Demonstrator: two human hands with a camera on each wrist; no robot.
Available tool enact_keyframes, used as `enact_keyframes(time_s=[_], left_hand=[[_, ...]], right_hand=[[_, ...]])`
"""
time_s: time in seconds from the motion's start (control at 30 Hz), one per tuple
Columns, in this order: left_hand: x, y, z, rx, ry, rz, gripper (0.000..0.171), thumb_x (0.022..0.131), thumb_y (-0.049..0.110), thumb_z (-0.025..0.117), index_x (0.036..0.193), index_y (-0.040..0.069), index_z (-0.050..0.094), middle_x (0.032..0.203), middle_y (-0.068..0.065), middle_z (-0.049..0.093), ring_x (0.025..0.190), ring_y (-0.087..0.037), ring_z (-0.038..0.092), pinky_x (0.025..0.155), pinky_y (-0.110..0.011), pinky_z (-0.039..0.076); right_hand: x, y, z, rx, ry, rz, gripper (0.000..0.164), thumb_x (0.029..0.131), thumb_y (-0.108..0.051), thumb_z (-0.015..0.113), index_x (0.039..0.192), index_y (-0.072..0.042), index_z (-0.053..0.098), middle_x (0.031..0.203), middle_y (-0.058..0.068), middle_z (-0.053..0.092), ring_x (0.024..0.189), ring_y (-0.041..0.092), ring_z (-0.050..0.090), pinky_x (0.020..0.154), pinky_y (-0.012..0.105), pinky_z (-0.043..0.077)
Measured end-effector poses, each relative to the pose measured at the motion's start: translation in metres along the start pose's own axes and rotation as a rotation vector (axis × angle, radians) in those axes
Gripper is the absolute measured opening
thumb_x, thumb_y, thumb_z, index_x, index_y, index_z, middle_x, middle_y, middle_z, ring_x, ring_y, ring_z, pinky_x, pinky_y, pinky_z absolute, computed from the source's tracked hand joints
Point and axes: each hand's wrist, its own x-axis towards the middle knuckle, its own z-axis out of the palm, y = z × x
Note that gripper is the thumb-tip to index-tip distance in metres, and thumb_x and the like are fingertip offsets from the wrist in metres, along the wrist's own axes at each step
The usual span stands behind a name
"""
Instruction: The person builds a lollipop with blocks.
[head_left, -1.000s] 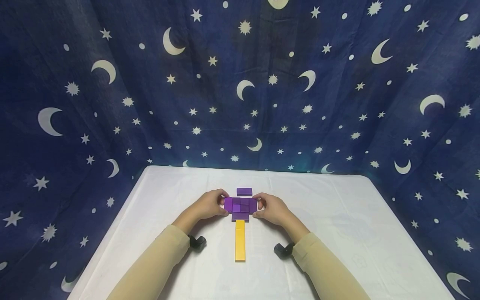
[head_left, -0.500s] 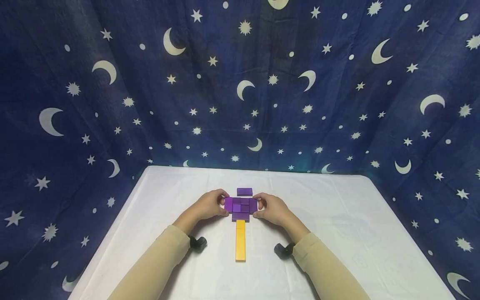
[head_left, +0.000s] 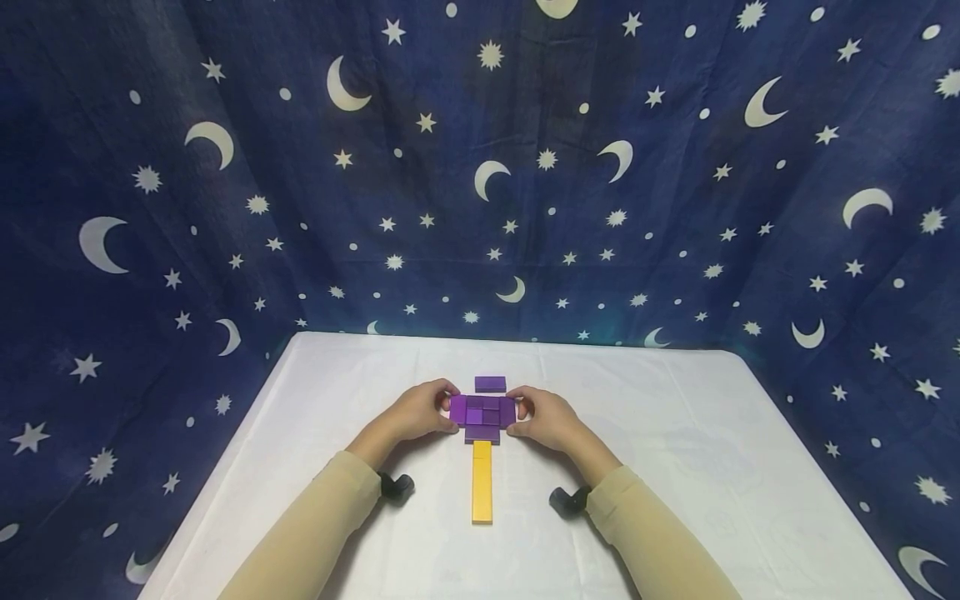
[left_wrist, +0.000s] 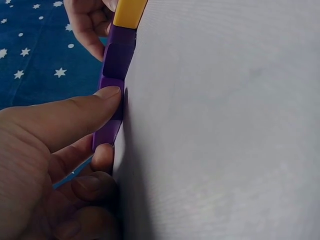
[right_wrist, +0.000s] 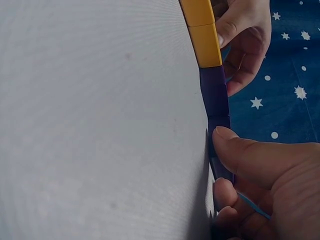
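Note:
Flat purple blocks lie side by side on the white table in the head view. My left hand (head_left: pixel 418 410) pinches the leftmost purple block (head_left: pixel 457 409), its thumb at the near side. Opposite it, my right hand (head_left: pixel 549 417) holds the rightmost purple block (head_left: pixel 507 413) between thumb and fingers. Several small purple squares (head_left: pixel 476 416) fill the middle between these two. A wide purple block (head_left: pixel 482 434) lies against their near side, and yellow blocks (head_left: pixel 482 487) run from it toward me in a strip. In the left wrist view the thumb (left_wrist: pixel 107 95) presses a purple side edge.
A separate purple block (head_left: pixel 491 384) lies just beyond the group, with a small gap. Black wrist mounts (head_left: pixel 397 487) stick out from both tan sleeves. A dark blue curtain (head_left: pixel 480 275) with moons and stars surrounds the far and side edges of the white table (head_left: pixel 360 367).
Both hands keep the same hold and the blocks keep their arrangement. Only a very slight shift of the whole head view shows.

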Motion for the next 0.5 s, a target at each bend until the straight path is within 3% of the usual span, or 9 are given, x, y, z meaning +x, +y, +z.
enact_keyframes(time_s=[0.5], left_hand=[[0.0007,-0.0023,0.0008,-0.022,0.014,0.009,0.059,0.074,0.021,0.098,0.127,0.018,0.071,0.098,0.004,0.065,0.096,-0.017,0.060,0.101,-0.046,0.052]], right_hand=[[-0.0003,0.0002,-0.0011,0.015,-0.021,0.003,0.063,0.081,-0.026,0.095,0.139,-0.022,0.070,0.088,-0.004,0.061,0.086,0.016,0.055,0.081,0.036,0.043]])
